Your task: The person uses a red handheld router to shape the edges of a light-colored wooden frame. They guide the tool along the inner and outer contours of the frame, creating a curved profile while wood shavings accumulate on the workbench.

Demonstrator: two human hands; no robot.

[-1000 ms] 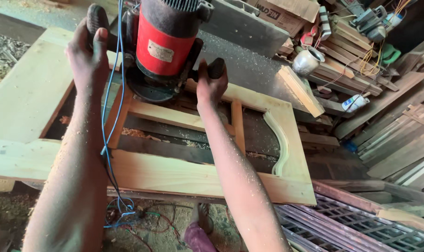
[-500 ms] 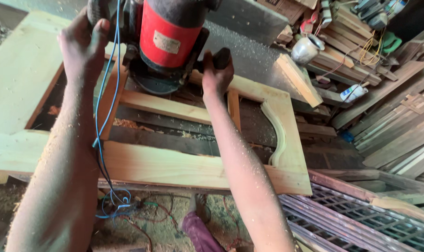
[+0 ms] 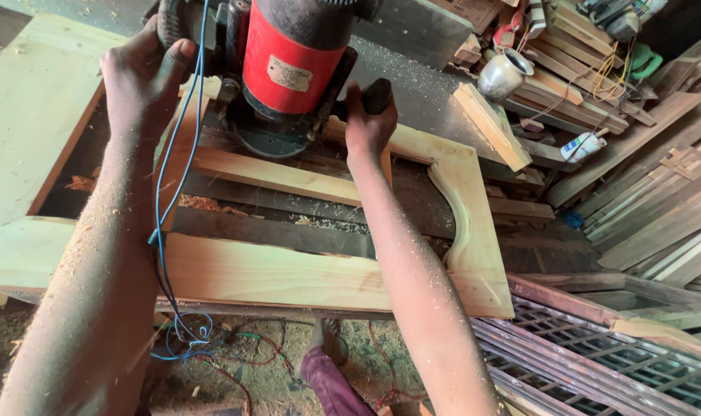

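A red and black wood router [image 3: 289, 69] stands upright at the upper centre of the frame, its round base resting on an inner rail of a pale wooden door frame [image 3: 289, 273] that spans the middle of the picture. The left hand [image 3: 142, 77], upper left, is wrapped tight around the router's left side handle, thumb over the top. The right hand [image 3: 368, 123], just right of centre, is closed around the black knob on the router's other side. So the tool sits between the two hands, touching both, with both forearms dusted in sawdust.

A thin blue cable [image 3: 165, 223] drops from the router past the left wrist, crosses the frame's near rail and coils on the dirt floor at lower left.

The frame's near rail runs along the lower middle; its right stile, with a curved inner edge [image 3: 462, 223], ends close to a metal grille [image 3: 597, 362] at lower right. Open gaps inside the frame show dark boards beneath. To the upper right, beyond the frame's edge, stacked timber [image 3: 643, 192], a metal pot [image 3: 503, 75] and a loose wood offcut [image 3: 489, 123] crowd the space. A broad pale plank [image 3: 26, 115] adjoins the frame at the left.
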